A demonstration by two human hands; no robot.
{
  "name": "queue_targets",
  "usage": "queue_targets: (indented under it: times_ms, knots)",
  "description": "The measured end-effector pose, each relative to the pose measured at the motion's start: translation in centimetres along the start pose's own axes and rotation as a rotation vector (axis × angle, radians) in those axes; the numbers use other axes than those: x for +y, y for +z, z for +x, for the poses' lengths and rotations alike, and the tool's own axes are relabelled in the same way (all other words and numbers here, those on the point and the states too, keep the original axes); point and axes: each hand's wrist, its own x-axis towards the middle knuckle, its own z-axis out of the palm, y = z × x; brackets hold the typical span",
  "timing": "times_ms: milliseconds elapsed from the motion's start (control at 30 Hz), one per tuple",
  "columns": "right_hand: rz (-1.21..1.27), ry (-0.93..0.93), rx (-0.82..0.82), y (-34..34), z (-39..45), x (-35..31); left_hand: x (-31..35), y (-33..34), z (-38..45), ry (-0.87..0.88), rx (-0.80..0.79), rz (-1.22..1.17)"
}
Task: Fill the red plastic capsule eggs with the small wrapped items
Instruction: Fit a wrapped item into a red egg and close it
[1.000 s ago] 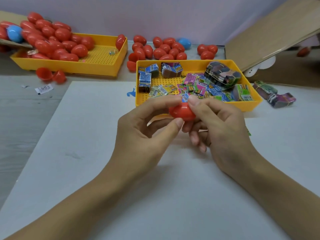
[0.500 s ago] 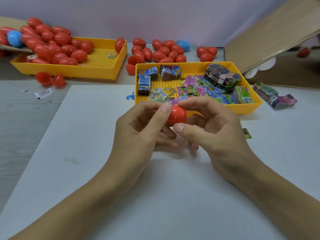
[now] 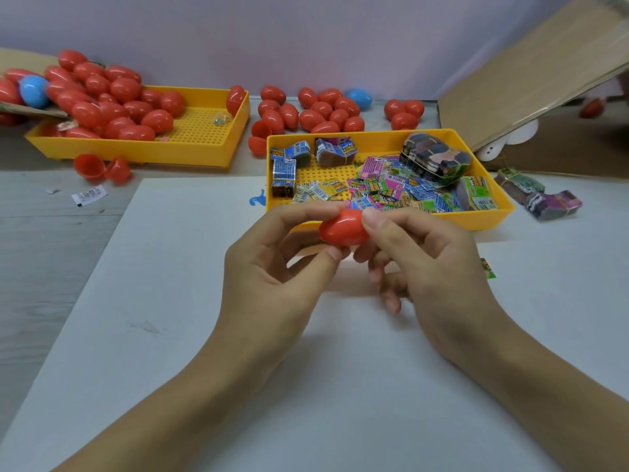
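Yellow tray of wrapped items just behind held egg

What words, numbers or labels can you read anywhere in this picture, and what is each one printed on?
None can be read with certainty.
Small wrapped items in the near yellow tray: bold print and barcodes, too blurred to read.
Blue packets at the tray's left: print too small.
White slip on the table: dark marks, illegible.
Banded bundles right of the tray: patterned, no legible text.
Red capsule egg held by both hands: no text visible.

The bench carries a white sheet, two yellow trays, loose red eggs and what may be a paper scrap.
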Motion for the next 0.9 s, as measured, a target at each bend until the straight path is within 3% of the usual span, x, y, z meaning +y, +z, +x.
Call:
queue_targets:
  times_ms: [200,367,533,700,900]
  knots:
    - [0.007,-0.052,-0.048,-0.23,-0.18,0.02,0.03,-0.16,0.03,-0.116,0.079,-0.13]
    - [-0.032,-0.088,-0.055,-0.18,-0.25,0.08,0.21,0.13,0.22,-0.21,0.113,-0.086]
    - [-0.012,-0.091,-0.077,-0.19,-0.2,0.07,0.35,0.15,0.15,-0.147,0.112,-0.093]
    - [0.02,-0.053,0.026,-0.34,-0.08,-0.15,0.4,0.29,-0.03,-0.051,0.078,-0.08]
    - [0.009,-0.058,0.013,-0.28,-0.31,-0.34,0.23,0.27,-0.06,-0.059,0.107,-0.096]
